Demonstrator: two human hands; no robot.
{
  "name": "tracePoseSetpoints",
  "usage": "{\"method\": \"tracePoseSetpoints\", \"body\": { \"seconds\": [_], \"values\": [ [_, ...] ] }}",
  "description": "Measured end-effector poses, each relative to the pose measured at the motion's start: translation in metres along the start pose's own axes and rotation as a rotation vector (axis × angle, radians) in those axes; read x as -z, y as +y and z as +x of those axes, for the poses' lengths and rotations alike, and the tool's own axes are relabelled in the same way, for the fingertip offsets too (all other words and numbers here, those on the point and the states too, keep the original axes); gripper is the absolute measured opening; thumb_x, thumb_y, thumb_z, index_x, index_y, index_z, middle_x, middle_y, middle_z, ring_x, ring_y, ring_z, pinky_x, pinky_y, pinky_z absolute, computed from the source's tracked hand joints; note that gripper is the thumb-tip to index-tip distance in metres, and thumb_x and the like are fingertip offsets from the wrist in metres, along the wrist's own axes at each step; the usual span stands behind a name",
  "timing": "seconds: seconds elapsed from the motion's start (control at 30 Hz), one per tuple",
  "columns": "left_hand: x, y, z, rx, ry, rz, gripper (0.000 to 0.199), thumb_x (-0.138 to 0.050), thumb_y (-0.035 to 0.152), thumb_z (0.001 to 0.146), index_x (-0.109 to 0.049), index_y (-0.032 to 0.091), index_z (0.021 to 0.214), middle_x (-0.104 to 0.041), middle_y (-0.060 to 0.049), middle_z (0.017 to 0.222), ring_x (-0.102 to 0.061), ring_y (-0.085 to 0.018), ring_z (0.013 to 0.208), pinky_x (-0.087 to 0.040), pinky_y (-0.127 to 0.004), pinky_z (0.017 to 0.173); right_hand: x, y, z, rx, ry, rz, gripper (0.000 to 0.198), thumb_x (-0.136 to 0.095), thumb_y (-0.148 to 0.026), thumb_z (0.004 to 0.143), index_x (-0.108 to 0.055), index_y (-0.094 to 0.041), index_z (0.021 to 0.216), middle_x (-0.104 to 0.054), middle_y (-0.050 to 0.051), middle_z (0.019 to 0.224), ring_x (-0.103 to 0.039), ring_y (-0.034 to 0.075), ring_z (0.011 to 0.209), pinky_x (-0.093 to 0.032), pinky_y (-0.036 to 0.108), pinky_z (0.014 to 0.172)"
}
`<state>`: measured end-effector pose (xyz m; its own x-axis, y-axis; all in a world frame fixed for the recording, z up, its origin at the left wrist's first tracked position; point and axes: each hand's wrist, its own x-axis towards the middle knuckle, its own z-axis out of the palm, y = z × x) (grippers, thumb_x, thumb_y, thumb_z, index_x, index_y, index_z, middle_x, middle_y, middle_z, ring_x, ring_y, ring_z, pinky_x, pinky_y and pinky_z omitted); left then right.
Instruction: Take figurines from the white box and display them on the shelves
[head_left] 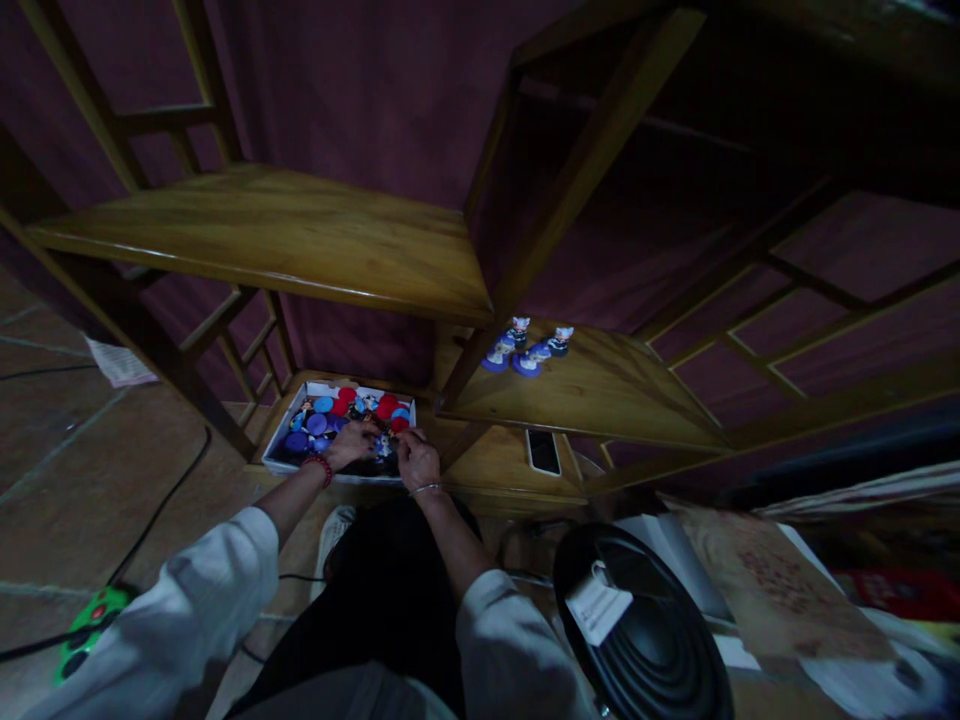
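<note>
A shallow white box on the low shelf holds several small figurines with round blue, purple and red bases. My left hand reaches into it with bent fingers, over the dark front part; what its fingertips hold, if anything, is too small to make out. From the right side of the box my right hand comes in, its fingers pinched at a small blue-and-white figurine between the two hands. On the raised shelf to the right stand two purple-based figurines and two white-topped dark figurines.
A wooden shelf board juts out above the box. A phone lies on the low ledge at right. Beside my legs stands a black round stool with a tag. A green power strip and cables lie on the floor.
</note>
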<state>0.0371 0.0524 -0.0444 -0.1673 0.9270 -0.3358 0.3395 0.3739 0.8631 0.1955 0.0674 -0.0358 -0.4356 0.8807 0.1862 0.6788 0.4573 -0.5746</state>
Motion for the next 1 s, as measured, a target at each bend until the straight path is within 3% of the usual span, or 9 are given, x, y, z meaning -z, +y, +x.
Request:
{"method": "tracePoseSetpoints", "body": {
  "seconds": [0.07,0.17,0.3,0.5,0.63,1.0],
  "values": [
    [0.006,0.004,-0.004,-0.021,-0.024,0.079,0.017,-0.055,0.012,0.061,-0.068,0.015,0.071,-0.062,-0.002,0.062,-0.058,-0.015,0.067,-0.045,-0.023,0.066,-0.001,-0.001,0.001,0.008,-0.012,-0.027,0.023,-0.043,-0.013,0.081,-0.062,-0.017,0.092,-0.061,0.004,0.098,-0.057,0.011,0.088,-0.042,0.018,0.082],
    [0.012,0.008,-0.009,-0.055,-0.196,0.233,0.014,-0.058,0.016,0.057,-0.069,0.019,0.065,-0.061,0.001,0.054,-0.057,-0.014,0.060,-0.043,-0.021,0.060,-0.002,-0.003,0.002,-0.003,-0.046,-0.088,0.021,-0.045,-0.016,0.081,-0.063,-0.019,0.092,-0.061,0.003,0.099,-0.057,0.012,0.089,-0.042,0.019,0.082],
    [0.009,0.009,-0.014,-0.142,-0.317,0.384,0.014,-0.058,0.018,0.055,-0.070,0.023,0.063,-0.066,0.002,0.062,-0.056,-0.013,0.059,-0.039,-0.019,0.057,-0.002,-0.009,0.002,0.040,-0.155,-0.195,0.019,-0.047,-0.021,0.080,-0.064,-0.025,0.088,-0.063,-0.001,0.096,-0.057,0.012,0.087,-0.043,0.021,0.077],
    [0.006,0.004,-0.016,-0.178,-0.332,0.445,0.022,-0.056,0.017,0.056,-0.071,0.025,0.070,-0.069,0.001,0.076,-0.059,-0.015,0.071,-0.040,-0.020,0.065,0.003,-0.019,0.005,0.104,-0.250,-0.315,0.018,-0.049,-0.017,0.078,-0.065,-0.024,0.078,-0.065,0.002,0.087,-0.056,0.015,0.088,-0.040,0.024,0.080],
    [0.006,0.002,-0.019,-0.105,-0.298,0.389,0.022,-0.058,0.022,0.058,-0.071,0.025,0.075,-0.069,0.000,0.077,-0.059,-0.016,0.072,-0.040,-0.020,0.063,0.005,-0.022,0.008,0.157,-0.321,-0.325,0.016,-0.051,-0.015,0.076,-0.065,-0.023,0.075,-0.065,0.002,0.086,-0.056,0.014,0.087,-0.038,0.025,0.083],
    [0.006,-0.004,-0.021,-0.073,-0.211,0.323,0.026,-0.055,0.015,0.062,-0.068,0.019,0.084,-0.067,-0.001,0.080,-0.058,-0.015,0.075,-0.041,-0.021,0.066,0.002,-0.020,0.014,0.243,-0.392,-0.306,0.013,-0.057,-0.015,0.073,-0.065,-0.018,0.083,-0.064,0.006,0.093,-0.053,0.016,0.092,-0.035,0.028,0.090]
  ]
}}
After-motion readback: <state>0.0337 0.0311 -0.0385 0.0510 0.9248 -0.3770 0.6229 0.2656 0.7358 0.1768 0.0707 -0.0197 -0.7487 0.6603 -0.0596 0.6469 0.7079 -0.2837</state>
